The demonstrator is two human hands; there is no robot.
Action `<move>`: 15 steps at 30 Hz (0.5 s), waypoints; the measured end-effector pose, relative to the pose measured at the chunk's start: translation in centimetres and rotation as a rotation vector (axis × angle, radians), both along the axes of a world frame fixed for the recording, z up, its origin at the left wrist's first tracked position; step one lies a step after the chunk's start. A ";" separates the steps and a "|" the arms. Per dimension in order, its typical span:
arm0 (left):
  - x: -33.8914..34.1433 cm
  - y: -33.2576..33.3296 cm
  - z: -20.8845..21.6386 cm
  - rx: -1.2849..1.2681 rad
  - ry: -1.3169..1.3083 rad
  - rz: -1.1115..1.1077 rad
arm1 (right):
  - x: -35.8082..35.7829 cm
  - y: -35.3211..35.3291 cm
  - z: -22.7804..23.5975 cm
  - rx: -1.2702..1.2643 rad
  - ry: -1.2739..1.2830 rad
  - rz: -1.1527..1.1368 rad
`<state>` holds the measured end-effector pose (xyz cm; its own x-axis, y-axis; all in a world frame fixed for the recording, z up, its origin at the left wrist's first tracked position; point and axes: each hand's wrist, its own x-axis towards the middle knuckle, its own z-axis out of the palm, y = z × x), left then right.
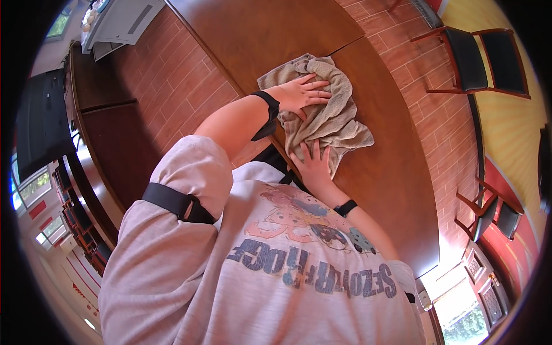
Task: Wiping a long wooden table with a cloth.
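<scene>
A crumpled beige-brown cloth lies bunched on a brown wooden table, partly over a seam in the top. Flat on the cloth's upper part rests my left hand, fingers spread, with a black band around its wrist. Nearer to me, my right hand presses the cloth's lower edge with its fingers stretched apart; a thin black band circles that wrist. The cloth beneath both palms is hidden.
Dark-seated chairs stand along the yellow and red wall at right, others lower down. Reddish floor tiles run beside the table. A dark wooden desk is at left, a white cabinet at the upper left.
</scene>
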<state>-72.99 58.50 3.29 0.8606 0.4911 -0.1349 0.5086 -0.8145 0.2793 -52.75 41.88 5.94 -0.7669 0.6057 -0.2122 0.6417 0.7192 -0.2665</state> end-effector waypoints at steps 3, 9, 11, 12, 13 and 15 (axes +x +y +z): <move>-0.1 -0.4 -0.2 0.029 0.046 -0.004 | -0.2 0.7 -0.2 -0.049 -0.004 0.023; 0.2 -0.6 0.0 0.043 -0.001 -0.023 | 2.7 0.5 0.4 -0.020 0.033 0.088; 0.1 -0.2 -0.1 0.038 -0.020 -0.004 | 1.3 1.4 0.7 -0.017 0.022 0.068; 0.1 -0.3 -0.2 0.032 -0.022 0.001 | 0.8 1.3 0.8 -0.010 0.016 0.060; 0.0 -0.4 -0.3 0.026 -0.026 0.005 | 0.7 1.0 0.7 -0.009 0.007 0.060; -0.1 -0.3 -0.6 0.032 -0.028 0.012 | 0.5 1.2 0.5 0.008 -0.006 0.084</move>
<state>-73.11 58.17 2.72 0.8579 0.5052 -0.0944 0.5106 -0.8172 0.2674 -52.23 43.08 6.47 -0.8136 0.5411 -0.2129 0.5809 0.7724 -0.2568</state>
